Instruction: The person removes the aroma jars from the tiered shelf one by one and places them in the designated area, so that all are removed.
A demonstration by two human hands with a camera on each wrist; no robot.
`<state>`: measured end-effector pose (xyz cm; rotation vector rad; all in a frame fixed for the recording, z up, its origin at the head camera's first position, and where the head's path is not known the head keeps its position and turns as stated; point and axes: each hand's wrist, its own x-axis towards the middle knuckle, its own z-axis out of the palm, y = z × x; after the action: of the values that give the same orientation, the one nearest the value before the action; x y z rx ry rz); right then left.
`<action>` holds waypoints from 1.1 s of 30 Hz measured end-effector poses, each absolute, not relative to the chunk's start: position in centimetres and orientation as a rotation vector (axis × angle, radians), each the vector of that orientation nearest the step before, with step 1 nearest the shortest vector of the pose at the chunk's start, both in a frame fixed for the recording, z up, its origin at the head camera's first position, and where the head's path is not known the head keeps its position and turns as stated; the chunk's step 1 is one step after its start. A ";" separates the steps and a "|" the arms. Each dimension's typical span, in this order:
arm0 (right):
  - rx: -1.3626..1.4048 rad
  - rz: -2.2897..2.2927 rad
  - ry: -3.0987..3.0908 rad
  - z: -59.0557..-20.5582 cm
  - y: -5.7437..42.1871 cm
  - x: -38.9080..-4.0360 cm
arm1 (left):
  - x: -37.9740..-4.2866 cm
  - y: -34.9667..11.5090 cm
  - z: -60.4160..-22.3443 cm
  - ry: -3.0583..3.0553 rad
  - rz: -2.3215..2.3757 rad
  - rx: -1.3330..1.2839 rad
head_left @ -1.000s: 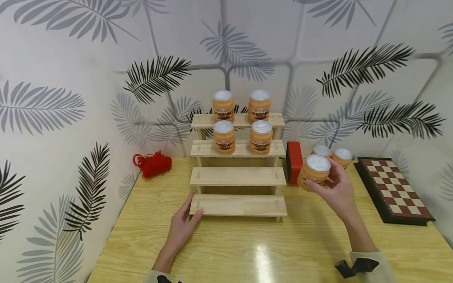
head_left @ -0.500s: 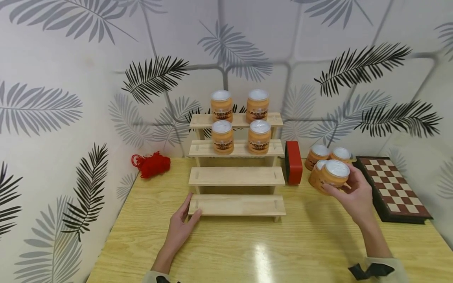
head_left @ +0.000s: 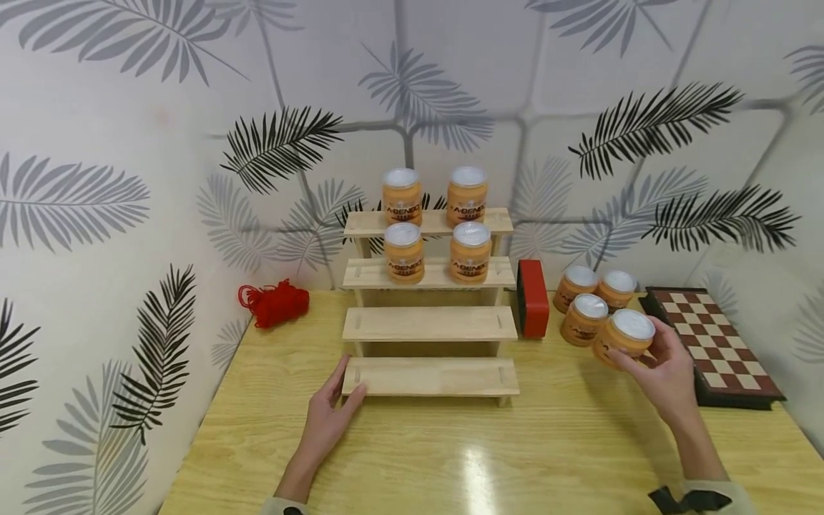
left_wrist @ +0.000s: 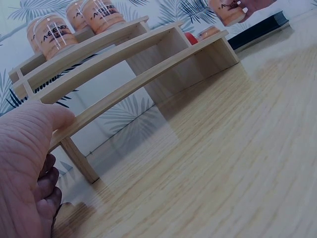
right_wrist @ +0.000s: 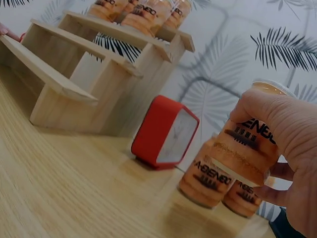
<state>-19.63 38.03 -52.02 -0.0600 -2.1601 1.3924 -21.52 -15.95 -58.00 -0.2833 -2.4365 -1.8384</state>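
Observation:
My right hand (head_left: 666, 368) holds an orange jar (head_left: 621, 340) with a clear lid, thumb on the near side and fingers round the far side. In the right wrist view this jar (right_wrist: 245, 144) tilts close above the table and overlaps other jars (right_wrist: 203, 181). Three like jars (head_left: 581, 322) stand grouped just behind and left of it. At the left end of a stepped wooden rack (head_left: 430, 323), my left hand (head_left: 328, 415) grips the lowest board; in the left wrist view its thumb (left_wrist: 62, 118) lies on top, fingers curled below. Two jars (head_left: 403, 257) stand on each of the upper two tiers.
A red clock (head_left: 533, 300) stands between the rack and the grouped jars. To the right lies a checkered board (head_left: 717, 343) with a dark edge. Red yarn (head_left: 275, 303) lies left of the rack, near the leaf-patterned wall (head_left: 167, 214). All rest on a wooden table (head_left: 412, 458).
My right hand has carried the jar rightward and down, from beside the clock to the front right of the grouped jars. My left hand keeps its grip on the rack.

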 end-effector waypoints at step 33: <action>-0.202 1.620 -2.220 -56.3 43.9 -23.9 | -21.7 -16.2 -58.0 -2.451 -1.884 -0.280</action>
<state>-23.92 43.87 -56.29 -0.2017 -2.2197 1.6197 -21.65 -16.21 -57.97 -0.2797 -2.4505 -1.8838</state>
